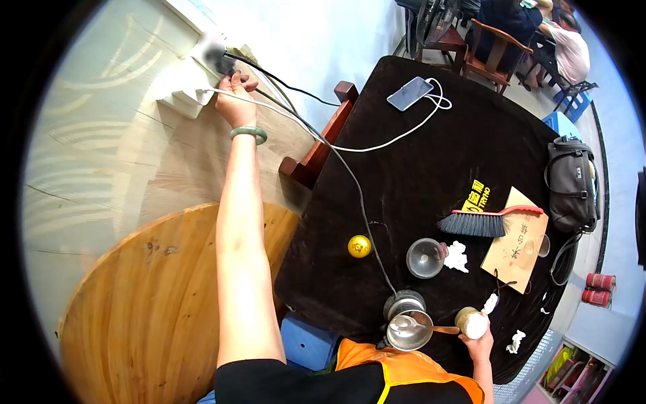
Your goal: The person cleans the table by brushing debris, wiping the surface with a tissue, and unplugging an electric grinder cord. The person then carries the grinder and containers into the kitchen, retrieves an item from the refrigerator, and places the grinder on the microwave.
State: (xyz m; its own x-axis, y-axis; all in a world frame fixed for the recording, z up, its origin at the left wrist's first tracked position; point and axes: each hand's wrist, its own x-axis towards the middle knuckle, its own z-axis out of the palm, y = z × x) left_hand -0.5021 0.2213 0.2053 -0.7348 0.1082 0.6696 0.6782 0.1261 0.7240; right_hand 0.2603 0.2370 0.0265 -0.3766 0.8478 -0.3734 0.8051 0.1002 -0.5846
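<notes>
My left hand (235,97), with a green bangle (249,135) on its wrist, reaches to the wall outlet at the upper left. Its fingers are closed on a black plug (225,64), whose grey cord runs down to a metal appliance (402,303). Beside that appliance, a metal bowl (409,339) holds a spoon (431,328). My right hand (478,340) is wrapped round a jar (472,323) with a pale top, next to the spoon's handle. White plugs and a white cable are just below my left hand.
The dark-covered table (377,175) bears a phone (410,93), yellow ball (359,246), clear bowl (425,258), brush (472,224), paper bag (517,249) and crumpled tissues. A grey handbag (572,185) stands at the right. A round wooden top (161,303) is at lower left; people sit at upper right.
</notes>
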